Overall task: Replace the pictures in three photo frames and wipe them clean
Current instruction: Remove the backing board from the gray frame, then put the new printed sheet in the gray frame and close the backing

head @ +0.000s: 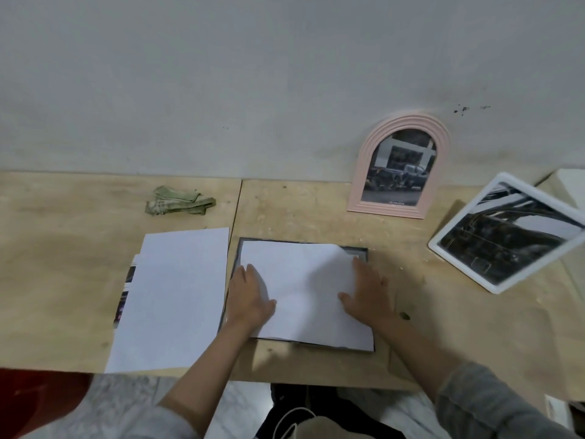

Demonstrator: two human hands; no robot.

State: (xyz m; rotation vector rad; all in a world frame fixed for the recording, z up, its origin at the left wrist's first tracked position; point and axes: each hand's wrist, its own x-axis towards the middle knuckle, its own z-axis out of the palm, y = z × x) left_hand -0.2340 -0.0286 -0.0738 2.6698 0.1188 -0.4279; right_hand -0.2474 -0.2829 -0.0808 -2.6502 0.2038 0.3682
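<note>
Three photo frames are counted on the plywood bench (316, 365). A dark grey frame (361, 250) lies flat at centre, its near edge close to the bench's front edge. A white sheet (304, 280) covers nearly all of it; only thin grey borders and the corner at 1 o'clock show. The left hand (250, 296) and right hand (368, 296) lie flat on the sheet, fingers spread, pressing it down. A pink arched frame (402, 167) stands upright against the wall at 1 o'clock, holding a car picture. A white rectangular frame (506, 232) stands tilted at 3 o'clock, well apart from the grey one. A stack of white papers (171, 299) lies just beside the grey frame at 9 o'clock, overhanging the front edge. One crumpled green cloth (180, 201) rests at 11 o'clock, with bare bench around it.
</note>
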